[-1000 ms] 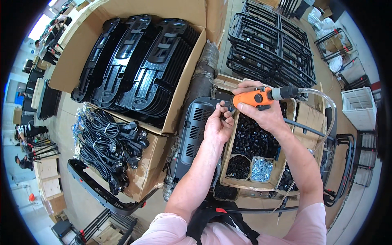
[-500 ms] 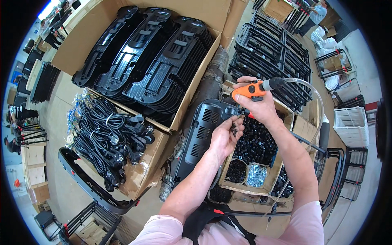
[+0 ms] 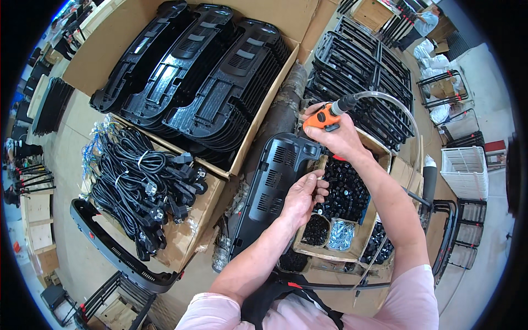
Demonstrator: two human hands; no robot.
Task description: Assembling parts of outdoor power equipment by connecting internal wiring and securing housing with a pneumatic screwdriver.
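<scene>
The person's right hand [image 3: 340, 136] is closed around an orange handheld driver with black buttons [image 3: 323, 117], thumb along its near side and the other fingers wrapped over the far side, so the body of the tool lies within the palm. A clear flexible hose [image 3: 406, 110] arcs away from the grey and black fitting at the tool's rear end. The front end of the driver is largely hidden by the hand, above the upper end of a long black plastic panel with vent slots [image 3: 268, 184].

The left hand [image 3: 303, 197] is near the right edge of that panel, its fingers curled inward and the thumb close to the index fingertip; whether something small is pinched there cannot be told.

Just right of the left hand's fingers, small glossy black parts [image 3: 350, 190] fill a shallow tan tray [image 3: 328, 253]. Nearer the person, the same tray has one compartment of tiny dark pieces [image 3: 315, 230] and, beside it, one of silvery screws [image 3: 341, 235]. Bundled black power cords with plugs [image 3: 140, 181] lie left of the panel.
</scene>
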